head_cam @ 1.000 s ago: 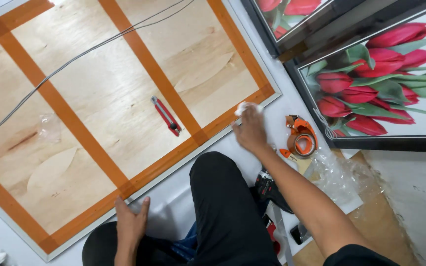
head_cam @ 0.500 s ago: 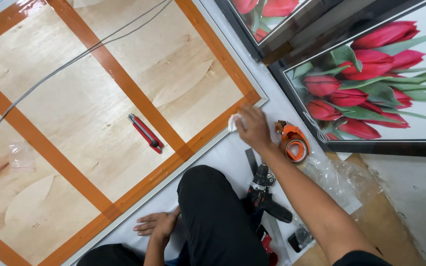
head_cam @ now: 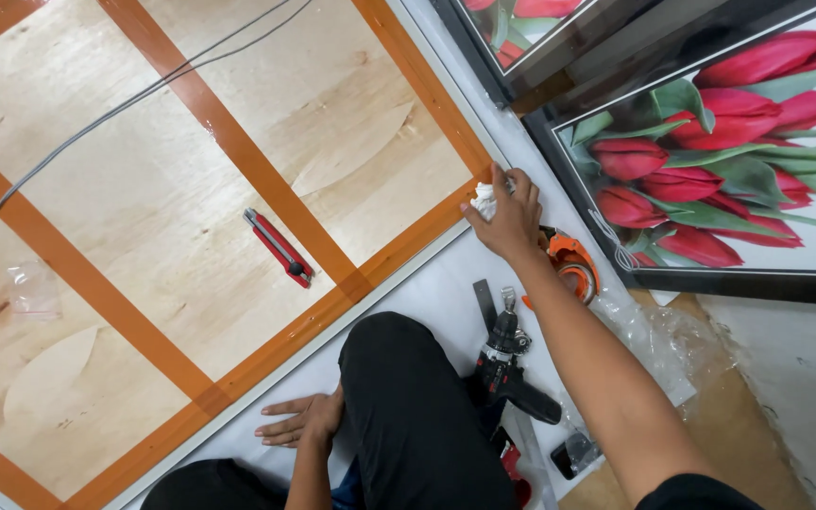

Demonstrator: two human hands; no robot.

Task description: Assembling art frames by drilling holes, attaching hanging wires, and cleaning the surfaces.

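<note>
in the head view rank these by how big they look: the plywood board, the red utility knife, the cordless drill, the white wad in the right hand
1. plywood board, by far the largest
2. cordless drill, partly hidden by the knee
3. red utility knife, which looks a bit smaller than the drill
4. white wad, mostly covered by the right hand

Floor (head_cam: pixel 786 378): pale grey-white, scuffed at right, brown cardboard sheet (head_cam: pixel 710 444) over part of it. Large plywood panel (head_cam: pixel 144 217) with orange tape strips lies flat, filling left side. Two dark-framed tulip pictures (head_cam: pixel 729 142) lean at top right. Grey cable (head_cam: pixel 125 104) crosses the panel. Lighting even, soft shadows.
</note>
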